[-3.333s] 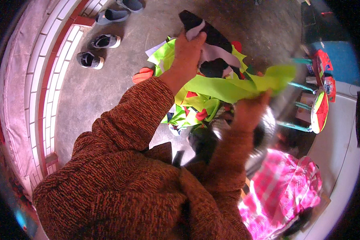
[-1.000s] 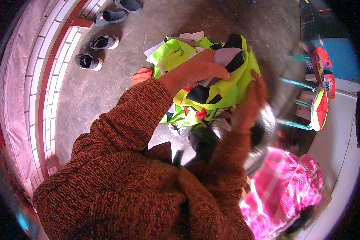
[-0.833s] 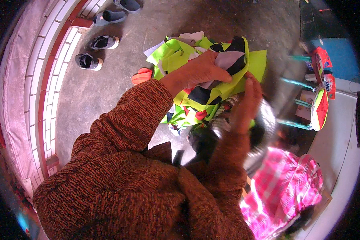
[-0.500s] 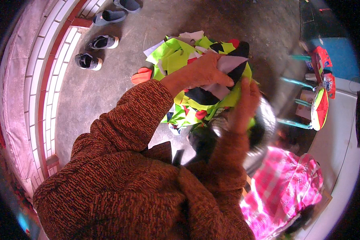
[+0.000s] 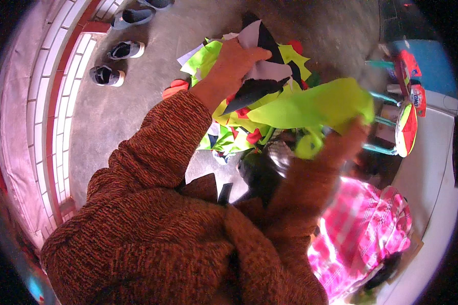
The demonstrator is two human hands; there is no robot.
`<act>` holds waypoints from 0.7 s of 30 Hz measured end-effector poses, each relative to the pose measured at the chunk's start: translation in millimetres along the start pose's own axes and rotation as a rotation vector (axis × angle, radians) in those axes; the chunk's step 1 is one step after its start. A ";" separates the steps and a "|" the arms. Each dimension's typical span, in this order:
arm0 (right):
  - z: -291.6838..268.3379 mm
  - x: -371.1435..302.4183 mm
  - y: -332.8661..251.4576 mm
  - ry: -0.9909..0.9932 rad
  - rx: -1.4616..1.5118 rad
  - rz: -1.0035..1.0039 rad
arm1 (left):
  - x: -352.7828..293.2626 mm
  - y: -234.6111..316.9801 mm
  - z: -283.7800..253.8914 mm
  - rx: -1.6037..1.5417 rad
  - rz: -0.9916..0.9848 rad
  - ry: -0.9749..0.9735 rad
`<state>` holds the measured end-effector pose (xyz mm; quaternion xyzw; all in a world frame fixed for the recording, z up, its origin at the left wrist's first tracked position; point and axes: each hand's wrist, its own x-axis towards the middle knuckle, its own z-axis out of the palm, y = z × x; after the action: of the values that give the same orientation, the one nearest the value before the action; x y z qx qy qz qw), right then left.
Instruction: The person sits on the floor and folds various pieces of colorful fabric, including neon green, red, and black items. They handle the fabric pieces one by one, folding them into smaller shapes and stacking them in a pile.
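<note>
A person in a rust-brown knitted sweater [image 5: 152, 229] works with both hands over a heap of cloth scraps [image 5: 229, 132] piled on a grey concrete floor [image 5: 137, 107]. The left hand [image 5: 234, 63] is raised above the heap, its fingers curled shut around a bunch of black and pale grey fabric pieces [image 5: 259, 76] that spill out toward the right of the fist. The right hand [image 5: 348, 140], blurred, sits just right of the heap and grips one end of a broad lime-green cloth [image 5: 315, 104]; how tightly its fingers close cannot be told through the blur. That green cloth stretches from the right hand back toward the left hand, hanging above the heap and touching the black pieces near the middle. The heap itself mixes neon yellow-green, red and white scraps, with an orange-red piece [image 5: 174, 87] at its left edge. Left of the heap, well apart from it, dark shoes [image 5: 107, 75] stand along a tiled step [image 5: 61, 101]. Right of the heap hangs a red and green packet [image 5: 407, 127] on a teal rack [image 5: 379, 148], and below it, near the right sleeve, lies a pink checked cloth [image 5: 361, 239].
</note>
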<state>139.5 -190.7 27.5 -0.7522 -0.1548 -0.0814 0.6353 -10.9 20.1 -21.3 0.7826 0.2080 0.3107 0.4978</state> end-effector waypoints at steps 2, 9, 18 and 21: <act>-9.5 5.6 -8.9 0.131 0.014 0.005 | 4.8 17.7 -0.7 -0.291 -0.316 -0.003; -91.9 44.3 28.1 0.357 -0.116 -0.375 | 2.3 -33.6 16.8 -0.415 -0.294 -0.069; -135.4 49.0 -4.2 0.522 -0.237 -0.389 | 0.4 6.8 2.2 0.341 0.212 -0.069; -123.2 40.5 -6.9 0.431 -0.309 -0.217 | 1.7 6.5 6.1 -0.407 0.095 -0.017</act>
<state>184.4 -305.3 69.0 -0.7844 -0.0819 -0.3295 0.5192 -5.3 14.4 -16.9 0.6775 0.0996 0.3628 0.6320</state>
